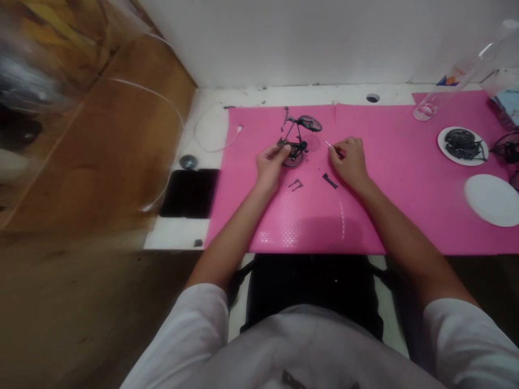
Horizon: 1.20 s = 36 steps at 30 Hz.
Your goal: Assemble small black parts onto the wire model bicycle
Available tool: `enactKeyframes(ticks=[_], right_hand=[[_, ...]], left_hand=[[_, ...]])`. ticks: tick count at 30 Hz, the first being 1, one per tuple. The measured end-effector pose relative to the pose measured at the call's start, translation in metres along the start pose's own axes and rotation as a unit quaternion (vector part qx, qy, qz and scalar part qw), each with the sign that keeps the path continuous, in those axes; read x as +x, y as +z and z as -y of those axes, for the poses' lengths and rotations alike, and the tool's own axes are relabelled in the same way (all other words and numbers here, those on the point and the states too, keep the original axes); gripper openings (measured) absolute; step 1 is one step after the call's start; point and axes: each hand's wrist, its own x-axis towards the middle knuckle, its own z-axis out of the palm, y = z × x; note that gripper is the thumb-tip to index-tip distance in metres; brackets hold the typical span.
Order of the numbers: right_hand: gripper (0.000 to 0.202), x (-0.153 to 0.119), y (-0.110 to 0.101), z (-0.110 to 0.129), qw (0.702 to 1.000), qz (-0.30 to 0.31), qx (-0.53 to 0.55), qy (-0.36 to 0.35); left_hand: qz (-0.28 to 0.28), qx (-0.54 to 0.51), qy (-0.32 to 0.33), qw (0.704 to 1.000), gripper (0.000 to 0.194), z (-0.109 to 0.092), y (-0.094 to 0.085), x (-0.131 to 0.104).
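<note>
My left hand (271, 166) grips a small black model bicycle (298, 133) near one wheel, over the pink mat (385, 216). The other wheel points away from me. To the right of the model, my right hand (349, 160) is closed round a thin tool (327, 143) with a light metal tip, which points at the bicycle without touching it. A forked black part (296, 185) lies on the mat below the bicycle, and a short black bar-shaped part (330, 181) lies just below my right hand.
At the right are a white plate with black parts (481, 141), a bare white plate (492, 200), more black model pieces (506, 151) and a clear bottle (430, 105). A black flat object (190, 193), a small round object (188, 162) and a white cable (211, 150) lie left.
</note>
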Motion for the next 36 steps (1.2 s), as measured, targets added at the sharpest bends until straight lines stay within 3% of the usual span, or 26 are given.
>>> enactKeyframes(ticks=[6, 13, 22, 36], right_hand=[[0.032, -0.003, 0.001, -0.004, 0.997, 0.046, -0.051, 0.032], [0.032, -0.004, -0.002, 0.000, 0.994, 0.068, -0.079, 0.030], [0.025, -0.009, -0.001, 0.007, 0.993, 0.083, -0.043, -0.068], [0.022, -0.011, 0.001, 0.015, 0.993, 0.107, -0.030, -0.035]], left_hand=[[-0.007, -0.073, -0.095, 0.993, 0.032, -0.006, 0.003, 0.002], [0.000, -0.081, -0.163, 0.983, 0.023, -0.019, 0.006, 0.000], [-0.005, -0.087, -0.195, 0.977, 0.025, -0.026, 0.005, 0.000], [-0.017, -0.079, -0.188, 0.979, 0.025, -0.019, 0.002, 0.003]])
